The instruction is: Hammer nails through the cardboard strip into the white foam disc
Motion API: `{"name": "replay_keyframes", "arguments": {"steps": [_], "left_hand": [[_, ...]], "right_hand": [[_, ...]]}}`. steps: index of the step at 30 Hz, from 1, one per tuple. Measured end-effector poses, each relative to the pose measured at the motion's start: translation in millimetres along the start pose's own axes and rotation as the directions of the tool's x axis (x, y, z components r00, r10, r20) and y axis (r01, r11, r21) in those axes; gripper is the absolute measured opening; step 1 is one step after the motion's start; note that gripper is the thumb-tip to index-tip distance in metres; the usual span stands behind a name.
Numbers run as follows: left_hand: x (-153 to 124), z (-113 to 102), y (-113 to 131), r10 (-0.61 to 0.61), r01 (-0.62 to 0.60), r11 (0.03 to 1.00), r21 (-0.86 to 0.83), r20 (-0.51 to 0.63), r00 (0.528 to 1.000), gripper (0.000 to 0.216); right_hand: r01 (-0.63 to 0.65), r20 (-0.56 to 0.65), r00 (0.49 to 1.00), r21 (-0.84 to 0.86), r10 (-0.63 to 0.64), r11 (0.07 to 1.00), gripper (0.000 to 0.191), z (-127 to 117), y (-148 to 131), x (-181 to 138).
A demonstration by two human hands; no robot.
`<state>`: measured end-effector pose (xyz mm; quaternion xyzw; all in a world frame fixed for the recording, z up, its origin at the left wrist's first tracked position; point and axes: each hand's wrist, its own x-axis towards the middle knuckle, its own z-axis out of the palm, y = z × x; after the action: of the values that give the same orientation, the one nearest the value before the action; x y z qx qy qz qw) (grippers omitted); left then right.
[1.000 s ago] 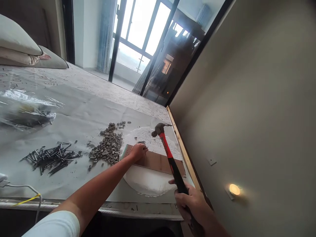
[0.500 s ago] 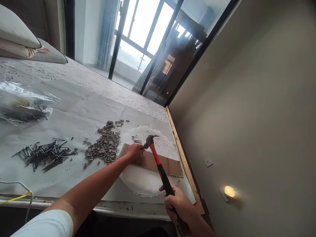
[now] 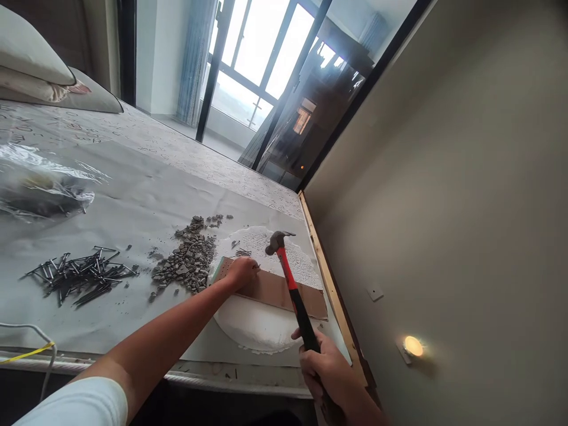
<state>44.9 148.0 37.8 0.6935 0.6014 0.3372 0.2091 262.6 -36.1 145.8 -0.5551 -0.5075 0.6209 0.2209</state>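
Note:
My right hand (image 3: 323,364) is wrapped round the handle of a claw hammer (image 3: 288,275) with a red and black grip. The hammer's head is raised, to the right of my left hand (image 3: 242,274) and apart from it. With its fingers pinched, my left hand rests on a brown cardboard strip (image 3: 295,291); the small dark end at its fingertips looks like a nail, mostly hidden. Rows of small dots mark the strip's left end. Under the strip lies a round, rough white slab (image 3: 252,325). Several loose nails (image 3: 242,252) lie on the slab just beyond my left hand.
A heap of grey gravel (image 3: 189,260) lies left of the slab, and a pile of nails (image 3: 84,275) farther left. Behind that is a clear plastic bag (image 3: 39,186). A wooden rail (image 3: 326,272) runs along the wall at right. A white cable (image 3: 38,331) hangs at the near left edge.
The hammer's head has moved up and to the right, away from my left hand's fingertips. My left hand has stayed nearly still on the cardboard strip.

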Motion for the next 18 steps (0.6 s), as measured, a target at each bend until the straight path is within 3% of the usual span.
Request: {"name": "replay_keyframes", "arguments": {"steps": [7,10,13,18], "left_hand": [[-0.2,-3.6,1.8,0.021,-0.025,0.994,0.104,0.035,0.999,0.021],[-0.1,-10.3,2.7,0.033,-0.033,0.999,0.017,0.046,0.998,0.013],[0.8,-18.1,1.4,-0.003,0.005,0.997,-0.081,0.029,1.0,0.022],[0.5,-27.0,4.2,-0.091,0.085,0.987,-0.138,-0.037,0.995,0.016]], "right_hand": [[-0.069,0.042,0.997,-0.013,0.07,0.998,0.037,4.9,0.5,4.1],[0.001,0.009,1.0,0.05,-0.002,0.999,0.035,2.1,-1.2,0.8],[0.046,-0.031,0.999,0.045,-0.045,0.998,0.035,-0.1,-0.3,-1.0],[-0.054,0.014,0.998,-0.049,0.054,0.997,0.039,6.8,15.2,15.8]]}}
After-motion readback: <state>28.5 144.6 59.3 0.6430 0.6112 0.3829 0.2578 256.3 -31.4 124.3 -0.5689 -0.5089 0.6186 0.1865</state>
